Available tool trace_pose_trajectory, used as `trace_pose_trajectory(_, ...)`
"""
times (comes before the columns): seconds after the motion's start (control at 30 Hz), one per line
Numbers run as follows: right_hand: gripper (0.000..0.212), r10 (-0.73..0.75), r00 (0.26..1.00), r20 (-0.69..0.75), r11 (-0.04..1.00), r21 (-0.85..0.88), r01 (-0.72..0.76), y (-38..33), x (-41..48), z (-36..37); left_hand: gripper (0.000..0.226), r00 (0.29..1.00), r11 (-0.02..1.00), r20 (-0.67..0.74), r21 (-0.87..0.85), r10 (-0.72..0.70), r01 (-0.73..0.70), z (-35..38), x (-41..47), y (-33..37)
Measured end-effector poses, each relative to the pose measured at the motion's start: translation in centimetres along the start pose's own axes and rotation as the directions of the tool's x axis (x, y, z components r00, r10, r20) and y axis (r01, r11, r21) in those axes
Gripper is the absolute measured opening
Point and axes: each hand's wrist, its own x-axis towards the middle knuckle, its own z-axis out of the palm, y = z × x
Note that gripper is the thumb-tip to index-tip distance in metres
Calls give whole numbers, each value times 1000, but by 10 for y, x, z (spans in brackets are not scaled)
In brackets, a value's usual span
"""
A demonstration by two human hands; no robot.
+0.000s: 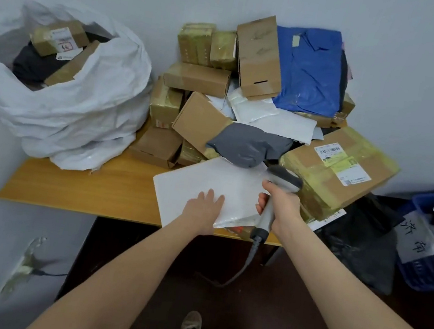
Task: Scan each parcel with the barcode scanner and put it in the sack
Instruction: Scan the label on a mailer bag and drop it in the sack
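White and flat, the parcel [207,182] I am looking at is a soft mailer bag. It looks smooth and a little puffy, and I can see no label on its top side. It lies at the front edge of the wooden table [79,189], with one corner sticking out over the edge. The left hand [204,210] rests flat on its near part, fingers straight and spread a bit. The right hand [280,204] has its fingers wrapped tight round the handle of the grey barcode scanner [284,177], just beside the parcel's right edge, with the scanner's head up above the hand. Behind the parcel I see a big pile of brown boxes [197,78] and a grey bag [249,146]. The white sack [78,104] sits on the table's left end, open at the top, with boxes inside.
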Motion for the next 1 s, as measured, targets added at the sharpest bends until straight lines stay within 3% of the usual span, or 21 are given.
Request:
trace_pose_trajectory(0.07, 12, -8, 1000, 9, 1000, -2, 8, -3, -1, -11, 44, 997, 999, -77, 22, 31, -29, -15, -6, -1)
trace_pose_trajectory(0.13, 12, -28, 999, 16, 1000, 12, 27, -7, -3, -16, 21, 990, 998, -143, 57, 15, -7, -29, -13, -3)
trace_pose_trajectory(0.23, 15, -69, 997, 21, 997, 23, 69, -15, -6, -18, 17, 947, 993, -314, 67, -74, 100, -52, -24, -10)
trace_pose_trajectory(0.33, 15, -100, 995, 26, 994, 51, 98, -23, -8, -17, 17, 837, 982, -522, -3, -163, 189, -87, -33, -28)
trace_pose_trajectory(0.47, 15, -135, 989, 51, 986, 103, 130, -31, -14, -11, 20, 719, 971, -656, -101, -230, 218, -141, -42, -58)
trace_pose_trajectory(0.57, 15, -152, 987, 58, 983, 111, 145, -36, -17, -7, 24, 682, 957, -672, -199, -289, 210, -174, -51, -83)
trace_pose_trajectory(0.67, 15, -149, 987, 66, 982, 126, 140, -40, -17, -4, 31, 690, 918, -612, -329, -387, 223, -197, -58, -106)
trace_pose_trajectory(1.0, 20, -110, 991, 72, 986, 131, 100, -39, -13, 9, 36, 673, 798, -519, -575, -527, 181, -201, -65, -147)
